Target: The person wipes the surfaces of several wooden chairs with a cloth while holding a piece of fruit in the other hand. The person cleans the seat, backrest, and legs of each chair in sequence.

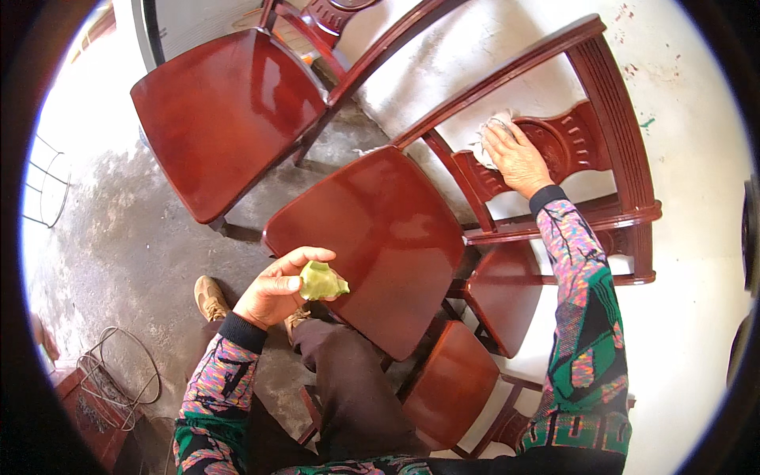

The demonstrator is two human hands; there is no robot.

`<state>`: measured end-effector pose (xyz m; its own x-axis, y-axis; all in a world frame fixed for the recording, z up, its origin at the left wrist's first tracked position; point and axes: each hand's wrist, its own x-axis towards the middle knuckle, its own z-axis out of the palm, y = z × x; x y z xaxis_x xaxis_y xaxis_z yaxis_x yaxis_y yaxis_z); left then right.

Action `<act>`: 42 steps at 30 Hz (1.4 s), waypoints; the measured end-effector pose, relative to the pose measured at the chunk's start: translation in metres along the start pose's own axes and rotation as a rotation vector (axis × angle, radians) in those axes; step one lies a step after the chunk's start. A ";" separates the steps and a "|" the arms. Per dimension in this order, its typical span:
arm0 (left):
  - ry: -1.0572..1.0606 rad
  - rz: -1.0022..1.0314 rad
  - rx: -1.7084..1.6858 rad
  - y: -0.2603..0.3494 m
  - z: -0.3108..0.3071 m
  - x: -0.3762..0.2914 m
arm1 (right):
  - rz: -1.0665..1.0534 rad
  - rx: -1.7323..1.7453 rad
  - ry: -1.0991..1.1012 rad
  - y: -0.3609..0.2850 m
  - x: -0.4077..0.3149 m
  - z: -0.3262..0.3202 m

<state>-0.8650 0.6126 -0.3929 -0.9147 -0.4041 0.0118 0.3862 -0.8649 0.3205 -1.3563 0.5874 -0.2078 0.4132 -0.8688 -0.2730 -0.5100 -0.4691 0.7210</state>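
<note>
My left hand (279, 289) is shut on a piece of pale green fruit or vegetable (320, 281), uneven as if bitten, held above the front of a wooden chair seat (380, 237). That seat is glossy and reddish brown. My right hand (515, 155) presses a crumpled whitish cloth (494, 133) against the carved splat (552, 142) of the same chair's back. Part of the cloth is hidden under my fingers. The chair's top rail (617, 119) runs beyond my right hand, near the white wall.
Another red-brown chair (225, 113) stands at the upper left. More chair seats (454, 386) (504, 291) lie at the lower right, close to my leg. A loop of cable (122, 380) hangs over a reddish box-like object (89, 398) at the lower left. Bare concrete floor (136, 249) shows between.
</note>
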 end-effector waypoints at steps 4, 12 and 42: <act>-0.049 -0.016 0.004 -0.020 0.011 0.021 | 0.114 -0.079 0.122 0.054 -0.082 -0.015; 0.006 -0.078 0.036 -0.033 0.008 0.023 | 0.573 -0.135 0.239 0.030 -0.101 -0.016; 0.015 -0.098 0.056 -0.034 0.007 0.026 | 0.326 0.422 0.195 -0.144 -0.022 0.061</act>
<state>-0.9026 0.6340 -0.3964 -0.9456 -0.3233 -0.0361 0.2875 -0.8825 0.3723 -1.3377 0.6641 -0.3442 0.2955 -0.9526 0.0725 -0.8750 -0.2394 0.4207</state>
